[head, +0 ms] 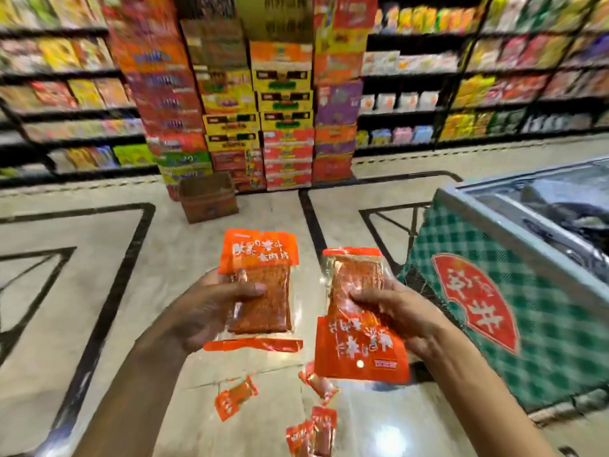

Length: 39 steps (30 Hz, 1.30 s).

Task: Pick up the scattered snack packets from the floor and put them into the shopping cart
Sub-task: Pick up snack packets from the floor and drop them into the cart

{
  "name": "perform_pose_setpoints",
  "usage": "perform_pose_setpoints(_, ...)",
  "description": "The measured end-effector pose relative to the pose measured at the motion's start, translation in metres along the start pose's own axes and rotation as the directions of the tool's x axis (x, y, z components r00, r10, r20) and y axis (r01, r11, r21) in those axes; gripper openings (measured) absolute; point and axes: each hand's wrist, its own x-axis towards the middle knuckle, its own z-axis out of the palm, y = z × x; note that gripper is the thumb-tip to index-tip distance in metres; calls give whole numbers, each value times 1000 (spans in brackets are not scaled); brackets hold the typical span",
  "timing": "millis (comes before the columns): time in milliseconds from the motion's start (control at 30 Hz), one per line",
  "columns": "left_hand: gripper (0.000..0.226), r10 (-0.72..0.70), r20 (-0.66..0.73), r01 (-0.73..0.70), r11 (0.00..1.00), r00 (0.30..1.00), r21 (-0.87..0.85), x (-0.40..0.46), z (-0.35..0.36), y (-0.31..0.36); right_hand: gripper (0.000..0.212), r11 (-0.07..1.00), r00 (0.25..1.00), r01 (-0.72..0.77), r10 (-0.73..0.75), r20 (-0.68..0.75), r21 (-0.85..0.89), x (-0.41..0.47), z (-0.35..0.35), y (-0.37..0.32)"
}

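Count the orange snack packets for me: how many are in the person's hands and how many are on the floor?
Held in the left hand: 1 packet
Held in the right hand: 1 packet
Lying on the floor: 4 packets that I can make out, though the bottom two overlap and blur
Total: 6 packets

open floor (82, 291) left; freezer (527, 275) blocking right
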Motion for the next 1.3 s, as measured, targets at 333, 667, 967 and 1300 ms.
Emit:
perform_pose_setpoints(333,40,108,268,-151,978,957,144,-96,65,96,53,966,967,242,-248,-64,-86,-169,64,-51)
perform_pose_setpoints(667,51,22,540,-162,964,841,213,-120,152,87,42,912,840,400,-326,-433,88,-298,32,-8)
perform_pose_setpoints(967,100,-113,745,-179,937,658,301,-184,306,41,19,835,661,550,-420,-622,22,-461,-21,48)
perform_pose_setpoints(1300,73,-139,895,-285,917,424,278,-281,470,-72,11,787,435,616,-356,-827,-14,-666,-75,156)
